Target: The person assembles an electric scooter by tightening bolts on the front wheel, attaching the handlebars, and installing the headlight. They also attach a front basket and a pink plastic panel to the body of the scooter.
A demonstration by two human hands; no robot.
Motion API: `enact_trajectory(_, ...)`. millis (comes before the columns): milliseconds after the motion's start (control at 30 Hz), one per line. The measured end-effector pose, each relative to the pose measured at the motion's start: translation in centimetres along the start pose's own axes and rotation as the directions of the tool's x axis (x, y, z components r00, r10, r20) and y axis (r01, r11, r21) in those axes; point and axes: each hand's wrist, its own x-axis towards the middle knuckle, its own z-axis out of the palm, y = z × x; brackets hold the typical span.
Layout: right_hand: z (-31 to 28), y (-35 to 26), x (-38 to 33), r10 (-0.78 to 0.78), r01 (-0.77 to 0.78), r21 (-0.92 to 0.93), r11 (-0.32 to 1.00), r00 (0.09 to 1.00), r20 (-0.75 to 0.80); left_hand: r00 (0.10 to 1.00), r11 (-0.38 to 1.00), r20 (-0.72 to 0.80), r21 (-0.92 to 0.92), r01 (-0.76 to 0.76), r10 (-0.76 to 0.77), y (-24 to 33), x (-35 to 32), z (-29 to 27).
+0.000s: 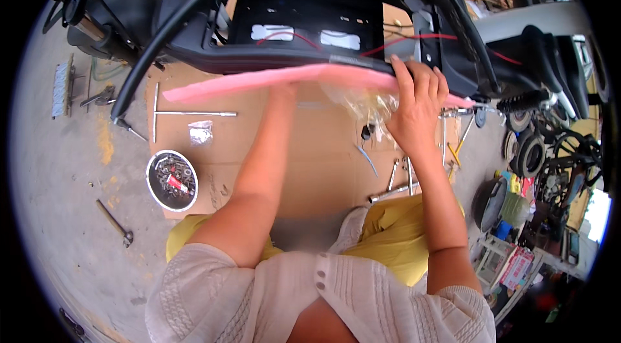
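Observation:
A long pink strip (259, 81), perhaps foam sheet, runs along the near side of a black vehicle frame (194, 52) that looks like a scooter's. My right hand (419, 94) is closed over the strip near its right end, its fingertips on the black edge behind. Crumpled clear plastic (369, 102) hangs beside this hand's thumb, below the strip. My left hand (283, 88) reaches up beneath the strip, left of its middle; its fingers are hidden behind the pink. Red wires (284, 35) lie in the frame's open floor bay.
Cardboard (304, 155) covers the floor, with a T-handle wrench (194, 113), a small plastic packet (201, 132) and several wrenches (393, 175). A bowl of bolts (156, 193) stands left, near a hammer (116, 221). Wheels (530, 154) and clutter lie at right.

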Motion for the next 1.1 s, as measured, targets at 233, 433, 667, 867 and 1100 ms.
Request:
enact_trajectory(233,-0.4,-0.1,-0.4,-0.019,0.020,-0.003,1.000,0.999,0.038,0.999,1.000,-0.038,0.019,0.009,-0.008,-0.1,-1.6,-1.0)
enact_trajectory(433,-1.8,-1.0,-2.0,-0.076,0.068,0.062,0.996,0.987,0.143,0.987,0.999,-0.162,0.038,-0.005,0.011,0.6,-2.3,1.3)
enact_trajectory(667,-1.9,-5.1,-8.9,-0.209,-0.041,0.478,0.878,0.864,0.459,0.996,0.995,-0.073,0.085,-0.049,0.055,1.2,-3.4,2.5)
enact_trajectory(867,-0.6,-3.9,-7.7,-0.192,-0.163,0.651,0.741,0.878,0.438,0.998,1.000,-0.057,-0.001,0.030,-0.030,1.4,-3.7,2.3)
enact_trajectory(1100,-2.1,1.2,-6.4,0.094,-0.104,0.541,0.834,0.994,0.047,0.891,0.817,-0.435,0.463,0.344,-0.129,2.3,-3.5,0.4)
